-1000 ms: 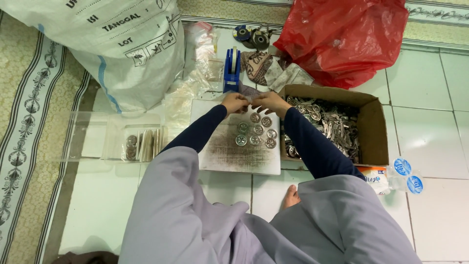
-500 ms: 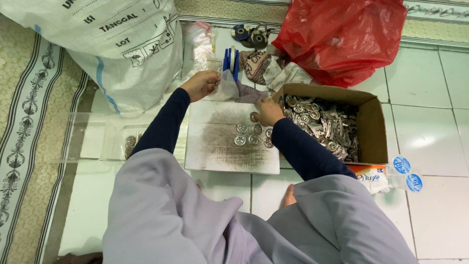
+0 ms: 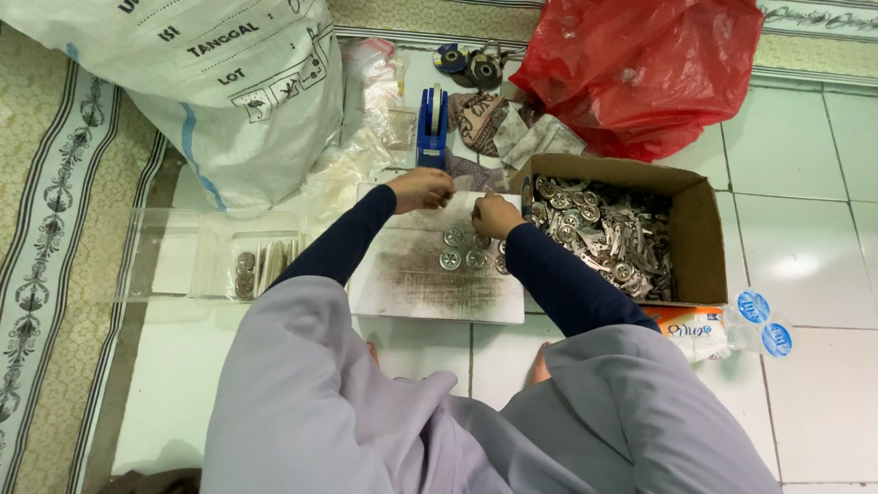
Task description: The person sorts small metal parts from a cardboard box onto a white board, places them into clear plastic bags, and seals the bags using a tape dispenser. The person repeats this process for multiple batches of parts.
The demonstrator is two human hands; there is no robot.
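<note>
I sit on the floor over a white board (image 3: 430, 284) smudged with grey. Several round metal discs (image 3: 462, 254) lie on its upper right part. My left hand (image 3: 422, 189) hovers curled at the board's top edge, just below a blue tape dispenser (image 3: 432, 128); whatever is in its fingers is hidden. My right hand (image 3: 497, 216) is close beside it, with its fingers pinched on small metal discs at the top of the group. The two hands are a few centimetres apart.
An open cardboard box (image 3: 697, 240) of metal parts stands to the right of the board. A clear plastic tray (image 3: 183, 265) with stacked discs lies to the left. Behind are a white sack (image 3: 210, 82), a red plastic bag (image 3: 640, 64) and clear bags (image 3: 366, 119). Two sealed water cups (image 3: 764, 325) sit at the right.
My left hand had reached up to the tape dispenser and has come back down beside my right hand. My right hand stayed at the discs.
</note>
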